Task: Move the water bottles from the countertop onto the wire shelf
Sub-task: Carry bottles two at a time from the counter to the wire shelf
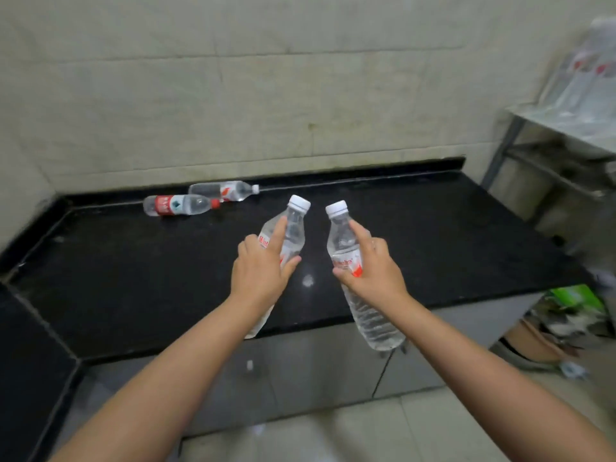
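Fingers (278,233) of the left hand (260,271) are being wrapped round a clear water bottle (293,235), the forefinger laid straight up its side and the thumb pressed against the far side. The right hand (370,271) is clamped the same way on a second bottle (346,241), forefinger extended along the neck, thumb hooked across the red label. Both bottles are being held clear of the black countertop (133,278), white caps tilted away from the body, bases hanging over the counter's front edge.

Two more bottles are being left on their sides at the back of the countertop, just beside the wall: one with a red label and red cap (181,205), one with a white cap (223,191), lying close together.

The carrying step is judged to be in hand: a pair has been lifted and is waiting to be taken across. The wire shelf (560,128) is being seen blurred at the right edge, well apart from the hands, with what appear to be bottles already standing on it, though this cannot be told for certain.

A turn to the right is being called for next, with both bottles kept gripped, raised to the shelf's level and set down upright on a free part of it. The two lying bottles are being left for a later trip.
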A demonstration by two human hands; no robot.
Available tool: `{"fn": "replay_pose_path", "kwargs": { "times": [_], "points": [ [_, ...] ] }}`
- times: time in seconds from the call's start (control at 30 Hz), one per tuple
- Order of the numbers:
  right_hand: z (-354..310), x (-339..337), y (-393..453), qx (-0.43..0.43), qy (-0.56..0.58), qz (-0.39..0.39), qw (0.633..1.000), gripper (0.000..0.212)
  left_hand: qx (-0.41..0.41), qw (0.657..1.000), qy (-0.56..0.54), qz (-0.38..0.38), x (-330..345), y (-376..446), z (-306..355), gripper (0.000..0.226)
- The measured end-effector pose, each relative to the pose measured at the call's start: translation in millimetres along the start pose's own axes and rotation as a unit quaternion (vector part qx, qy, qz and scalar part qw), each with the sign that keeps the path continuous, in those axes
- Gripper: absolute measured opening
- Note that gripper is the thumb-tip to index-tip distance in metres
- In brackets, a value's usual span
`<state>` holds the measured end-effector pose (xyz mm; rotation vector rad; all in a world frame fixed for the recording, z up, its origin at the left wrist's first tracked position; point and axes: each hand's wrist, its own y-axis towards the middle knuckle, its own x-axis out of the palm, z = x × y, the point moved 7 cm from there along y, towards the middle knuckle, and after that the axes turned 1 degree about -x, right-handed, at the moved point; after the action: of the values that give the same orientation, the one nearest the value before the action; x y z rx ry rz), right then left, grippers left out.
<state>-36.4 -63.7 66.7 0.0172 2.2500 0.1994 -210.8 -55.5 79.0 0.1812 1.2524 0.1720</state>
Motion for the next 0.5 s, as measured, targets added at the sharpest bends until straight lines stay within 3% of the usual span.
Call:
{"fn": "replay_pose_path", "kwargs": {
  "times": [0.2,0.33,0.5],
  "points": [
    [63,-168,-20,0.006,0.034,0.165,0.986,0.082,0.120,0.983,-0.094,0.101,-16,23,167,0.072],
    [105,-260,-26,0.011,0.032,0.249,0.968,0.080,0.234,0.946,-0.141,0.176,-25,41,269,0.062],
    [164,-350,-12,0.000,0.026,0.325,0.945,0.078,0.287,0.914,-0.203,0.202,-20,74,378,0.061]
  ]
}}
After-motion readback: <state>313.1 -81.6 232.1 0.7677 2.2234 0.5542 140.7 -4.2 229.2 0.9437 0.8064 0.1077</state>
